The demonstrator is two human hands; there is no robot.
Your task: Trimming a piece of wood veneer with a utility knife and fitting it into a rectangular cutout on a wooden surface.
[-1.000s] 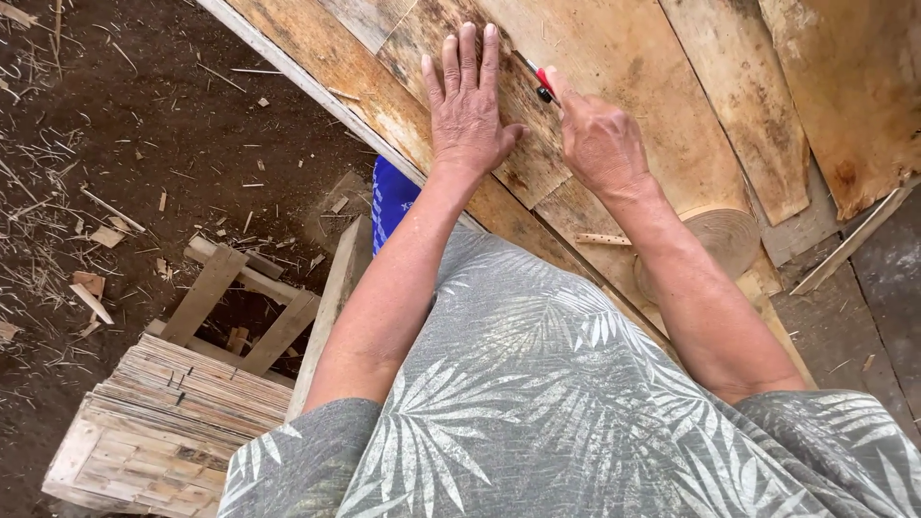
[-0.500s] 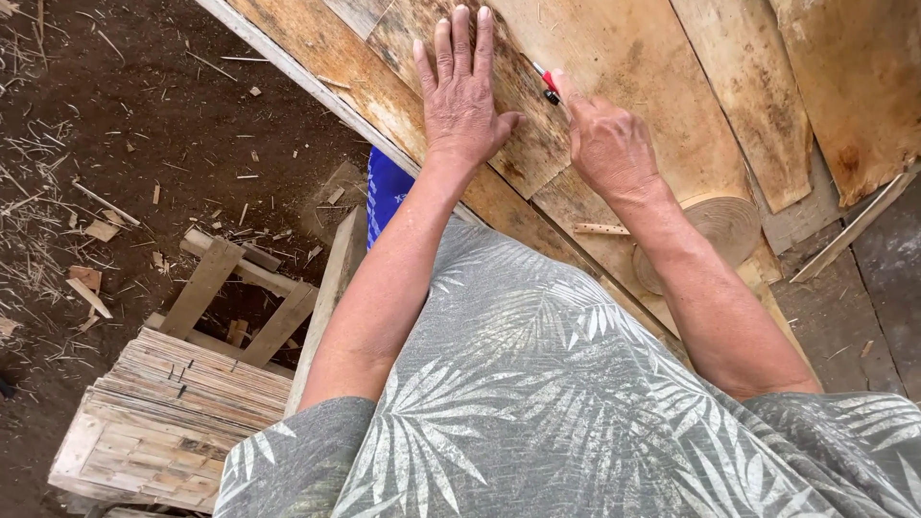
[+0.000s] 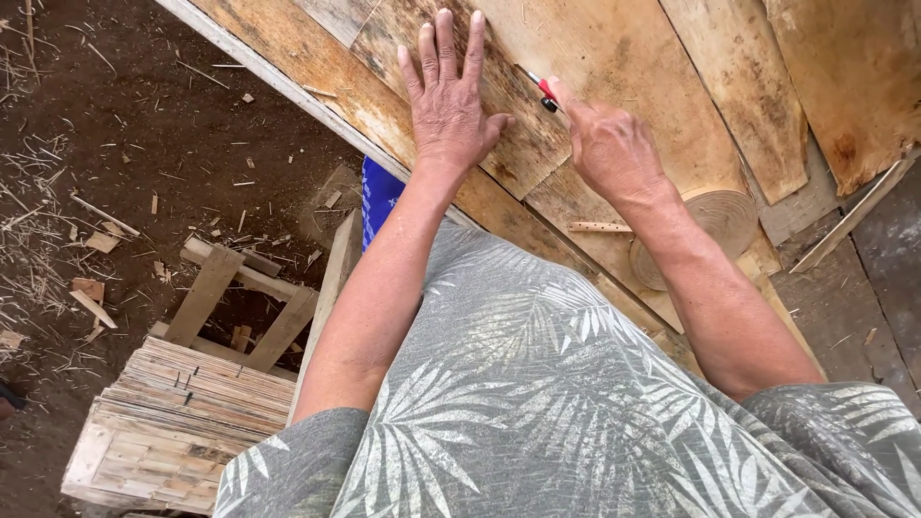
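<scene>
The left hand point(image 3: 449, 101) lies flat, fingers spread, on a wooden board point(image 3: 499, 144) atop the workbench point(image 3: 288, 58). The right hand point(image 3: 609, 149) pinches a red-tipped tool point(image 3: 540, 88), its tip touching the board just beside the left fingertips.

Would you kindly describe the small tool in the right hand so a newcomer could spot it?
Start at the wooden boards across the top. The left hand lies flat there; beside it the right hand pinches a slim red-and-black marking tool, the only red thing on the wood.
</scene>
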